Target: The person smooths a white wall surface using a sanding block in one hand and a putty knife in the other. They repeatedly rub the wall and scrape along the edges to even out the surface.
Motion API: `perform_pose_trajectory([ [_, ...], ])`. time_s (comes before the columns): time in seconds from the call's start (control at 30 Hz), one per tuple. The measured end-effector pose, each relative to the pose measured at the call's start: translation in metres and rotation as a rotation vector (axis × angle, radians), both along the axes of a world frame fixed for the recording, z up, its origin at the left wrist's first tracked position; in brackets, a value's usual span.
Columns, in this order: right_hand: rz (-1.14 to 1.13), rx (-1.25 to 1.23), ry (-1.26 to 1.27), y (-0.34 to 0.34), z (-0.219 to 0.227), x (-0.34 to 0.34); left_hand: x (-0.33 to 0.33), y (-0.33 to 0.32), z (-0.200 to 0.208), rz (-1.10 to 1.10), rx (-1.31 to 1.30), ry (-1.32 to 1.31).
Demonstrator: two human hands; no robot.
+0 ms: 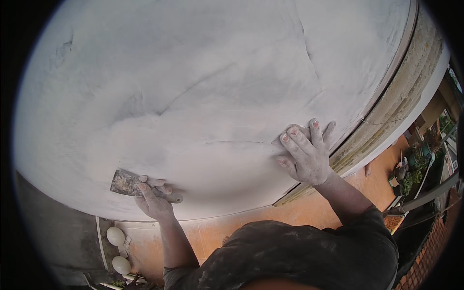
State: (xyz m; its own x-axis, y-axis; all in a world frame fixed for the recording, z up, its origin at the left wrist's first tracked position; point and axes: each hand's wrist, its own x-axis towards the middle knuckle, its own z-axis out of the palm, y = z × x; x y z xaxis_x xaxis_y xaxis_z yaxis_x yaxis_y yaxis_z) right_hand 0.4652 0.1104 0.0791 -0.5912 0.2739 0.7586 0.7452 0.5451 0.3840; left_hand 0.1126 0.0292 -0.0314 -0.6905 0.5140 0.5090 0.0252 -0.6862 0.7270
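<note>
My left hand [157, 200] is closed round the handle of a putty knife [125, 183], whose wide blade is crusted with dried filler. The blade points left, close to the white wall [232, 164]; whether it touches cannot be made out. Higher up on the right, my right hand [309, 159], coated in white dust, presses a small grey piece of sandpaper [277, 141] to the wall with its fingers. Most of the sandpaper is hidden under them. Fine cracks and grey smudges mark the wall's chalky surface.
A rough, unpainted edge strip [401, 101] borders the wall on the right. Below lies an orange floor [212, 232]. Two round white objects [116, 236] sit at lower left. Potted plants [412, 180] and a metal rail [427, 197] stand at the right.
</note>
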Motion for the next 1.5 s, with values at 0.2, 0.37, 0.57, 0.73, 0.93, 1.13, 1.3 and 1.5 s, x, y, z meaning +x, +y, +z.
perform_pose_trajectory([
  [0.2, 0.049, -0.061, -0.160, 0.016, 0.003, 0.002, 0.019, 0.000, 0.010, 0.108, -0.056, -0.008],
  [0.37, 0.147, -0.075, -0.084, 0.006, 0.030, -0.045, 0.084, -0.017, 0.028, 0.040, -0.033, 0.011],
  [0.57, 0.314, -0.176, 0.076, -0.008, 0.042, -0.052, 0.157, -0.014, 0.078, -0.446, 0.101, 0.124],
  [0.73, 0.424, -0.345, 0.079, -0.007, 0.035, -0.038, 0.181, 0.014, 0.113, -0.476, 0.066, -0.102],
  [0.93, 0.842, -0.165, 0.325, -0.033, 0.005, -0.029, 0.190, 0.024, 0.126, -0.544, 0.157, -0.148],
  [1.13, 0.802, -0.475, 0.513, -0.028, -0.013, -0.031, 0.192, 0.024, 0.124, -0.449, 0.100, -0.088],
  [1.3, 0.798, -0.549, 0.513, -0.025, -0.003, -0.030, 0.193, 0.024, 0.121, -0.363, 0.062, -0.011],
  [1.5, 0.835, -0.421, 0.547, -0.032, 0.009, -0.032, 0.188, 0.024, 0.121, -0.422, 0.047, 0.018],
])
